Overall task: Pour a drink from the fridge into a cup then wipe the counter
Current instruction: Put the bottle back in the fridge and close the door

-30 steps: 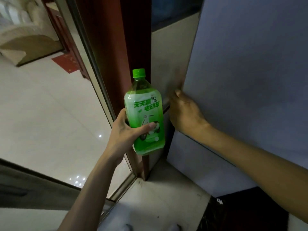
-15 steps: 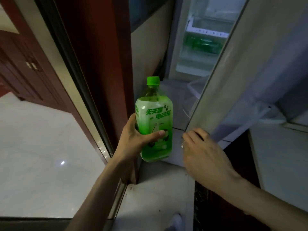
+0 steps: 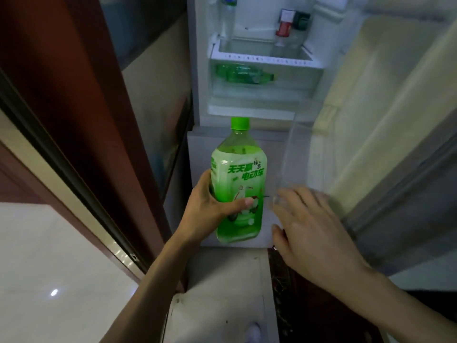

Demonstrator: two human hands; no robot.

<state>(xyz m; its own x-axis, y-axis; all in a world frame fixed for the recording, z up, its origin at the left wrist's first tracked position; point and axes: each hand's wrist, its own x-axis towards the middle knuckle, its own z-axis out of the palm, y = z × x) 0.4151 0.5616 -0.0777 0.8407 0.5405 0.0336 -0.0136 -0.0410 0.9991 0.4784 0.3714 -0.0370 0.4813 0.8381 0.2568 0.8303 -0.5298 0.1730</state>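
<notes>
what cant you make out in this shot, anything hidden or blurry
All in the head view:
right hand: motion-blurred, so whether it touches the fridge door cannot be told.
clear bottle on the upper shelf: its top is cut off by the frame's top edge.
red container on that shelf: too small and blurred to identify.
green bottle: its label is partly covered by the left hand and its grip.

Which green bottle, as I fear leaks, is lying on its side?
The shelf bottle inside the fridge lies sideways; the labelled bottle gripped by the left hand stands upright.
</notes>
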